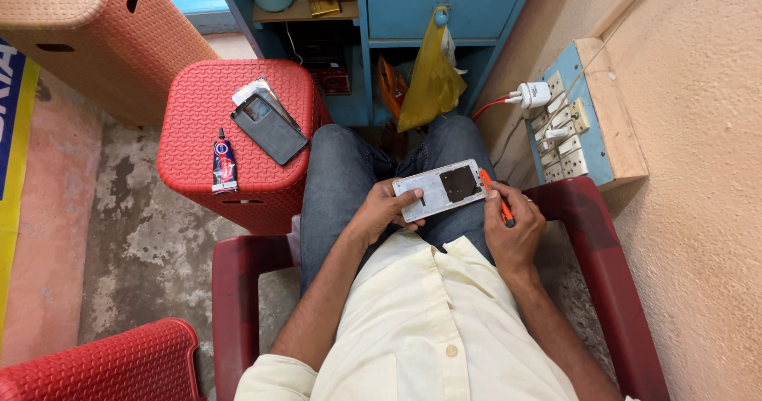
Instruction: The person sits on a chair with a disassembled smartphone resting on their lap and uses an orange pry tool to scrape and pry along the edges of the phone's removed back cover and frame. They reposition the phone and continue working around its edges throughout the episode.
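A person is sitting in one dark red chair (603,234), and both hands are working over the lap. The left hand (381,211) is gripping one opened phone (440,188) by its near end, thumb on top and fingers curled beneath it. The phone is lying flat above the knees, its white inner side facing up with one dark square patch on it. The right hand (514,230) is clenched around one orange tool (494,195), whose tip is touching the phone's right edge.

One red stool (238,143) is standing just beside the left knee. Three things are lying on it: one dark phone panel (268,127), one small glue tube (225,163) near the front edge, and one pale piece (250,90) partly tucked under the panel. One yellow bag (432,76) is hanging from the blue cabinet (444,4) ahead. One switchboard (583,123) is sitting against the wall to the right, with one white plug (533,94) in it.
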